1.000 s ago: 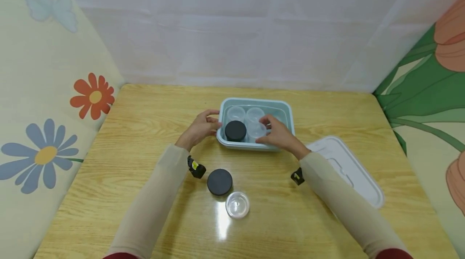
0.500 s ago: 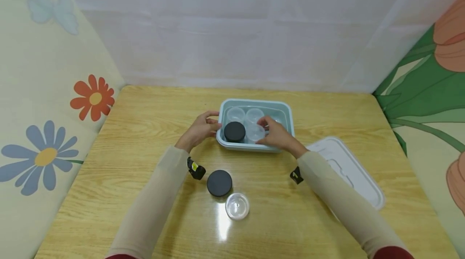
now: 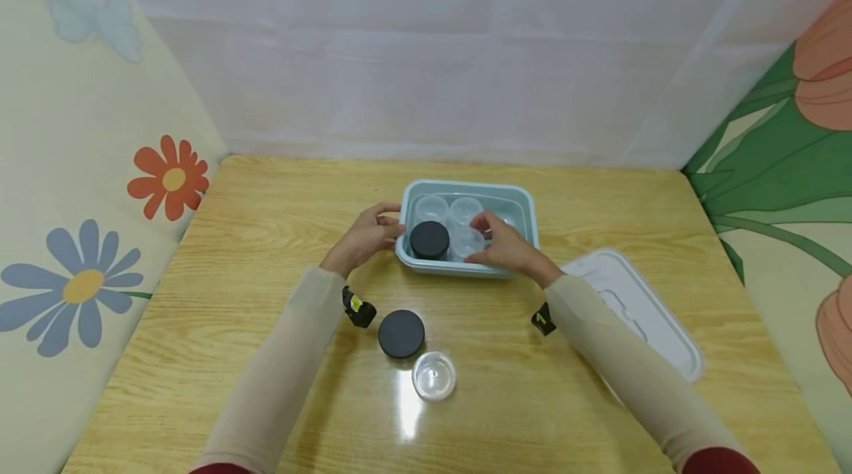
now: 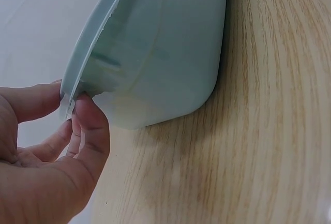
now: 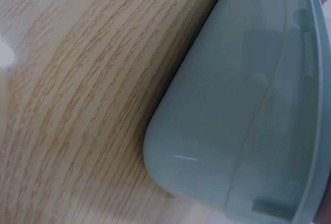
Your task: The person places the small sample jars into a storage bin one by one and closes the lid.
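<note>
A light blue plastic box (image 3: 459, 267) stands on the wooden table. My left hand (image 3: 364, 237) pinches its left rim; the left wrist view shows the thumb and fingers (image 4: 93, 123) on either side of that edge. My right hand (image 3: 509, 246) reaches over the box's front right side, thumb and fingers around a small clear round jar (image 3: 466, 243) inside. Beside that jar sits one with a black lid (image 3: 429, 239), and two more clear jars (image 3: 432, 208) are behind them. In the right wrist view the box wall (image 5: 222, 110) hides most of the right hand.
In front of the box lie a round black lid (image 3: 401, 333) and a clear round jar (image 3: 434, 376). A white rectangular lid (image 3: 642, 304) rests at the right, partly under the right sleeve (image 3: 626, 348). A white cloth backdrop (image 3: 426, 89) hangs behind the table.
The right fingers have shifted very slightly left with the clear jar. The left hand stays on the box rim, and the things on the table have not moved.
</note>
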Tool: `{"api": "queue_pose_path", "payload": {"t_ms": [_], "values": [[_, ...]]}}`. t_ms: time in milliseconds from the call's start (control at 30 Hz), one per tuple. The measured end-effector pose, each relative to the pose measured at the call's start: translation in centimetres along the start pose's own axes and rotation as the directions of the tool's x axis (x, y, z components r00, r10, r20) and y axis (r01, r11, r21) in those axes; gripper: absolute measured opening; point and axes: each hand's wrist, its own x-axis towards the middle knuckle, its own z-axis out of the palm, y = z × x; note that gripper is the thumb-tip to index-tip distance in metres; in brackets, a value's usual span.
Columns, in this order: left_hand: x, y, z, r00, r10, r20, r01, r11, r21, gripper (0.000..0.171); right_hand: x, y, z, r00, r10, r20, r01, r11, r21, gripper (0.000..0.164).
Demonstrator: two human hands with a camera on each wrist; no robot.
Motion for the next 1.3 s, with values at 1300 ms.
{"api": "queue_pose_path", "payload": {"t_ms": [1300], "values": [[-0.2,-0.2,-0.1,1.000,0.011,0.022,-0.011,1.000,-0.005,0.047,-5.7,-1.8,1.7,0.968,-0.190,-0.164,0.217,0.962,0.166,0.052]]}}
